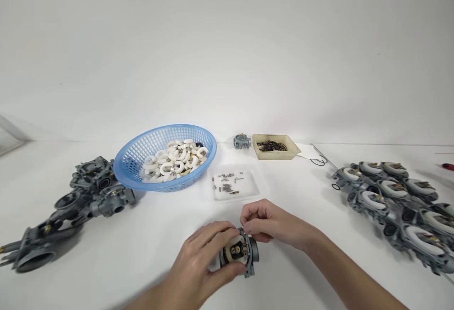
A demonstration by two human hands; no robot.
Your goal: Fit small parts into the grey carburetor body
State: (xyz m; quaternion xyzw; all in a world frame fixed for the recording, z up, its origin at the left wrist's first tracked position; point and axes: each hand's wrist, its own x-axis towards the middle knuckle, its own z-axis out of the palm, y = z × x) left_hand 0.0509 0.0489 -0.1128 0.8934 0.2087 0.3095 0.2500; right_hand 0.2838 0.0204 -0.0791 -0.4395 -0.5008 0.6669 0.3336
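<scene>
Grey cast-metal carburetor body [239, 253] sits near centre, gripped by the left hand [204, 262]; right hand [264, 222] fingertips pinch at its rim. Finished white-floated units [397, 206] lie right, bare bodies [71, 206] left.

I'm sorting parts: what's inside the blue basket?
The blue basket holds a heap of white curved pieces with small metal bits. Whatever lies beneath the heap is covered.
</scene>
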